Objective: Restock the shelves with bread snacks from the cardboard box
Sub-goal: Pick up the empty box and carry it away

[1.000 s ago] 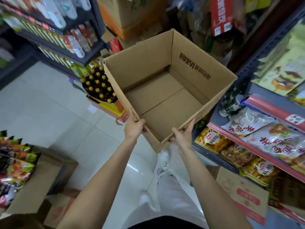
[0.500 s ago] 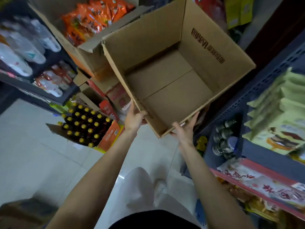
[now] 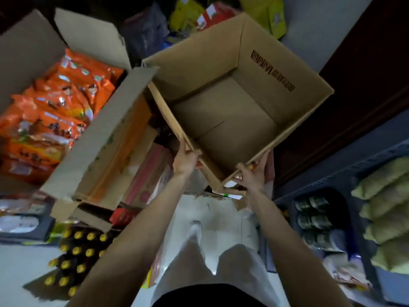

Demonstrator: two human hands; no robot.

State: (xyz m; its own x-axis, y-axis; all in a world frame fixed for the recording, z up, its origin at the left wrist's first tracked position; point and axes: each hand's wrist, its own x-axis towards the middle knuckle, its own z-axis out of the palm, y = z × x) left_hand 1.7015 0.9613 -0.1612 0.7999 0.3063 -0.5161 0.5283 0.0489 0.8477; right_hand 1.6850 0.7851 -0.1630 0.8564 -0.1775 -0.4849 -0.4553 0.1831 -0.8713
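Gripping the near corner of an empty cardboard box (image 3: 232, 120), the left hand (image 3: 184, 161) and right hand (image 3: 254, 173) hold it aloft.

Inside the cardboard box (image 3: 223, 120) I hold up, one inner wall carries a dark printed line of characters, upside down from where I look and too blurred for me to read. The orange snack bags (image 3: 51, 111) in the open carton to my left show large characters and small pictures, but none come out clear enough to make out. The cans (image 3: 314, 220) on the shelf to my right bear labels I cannot read either
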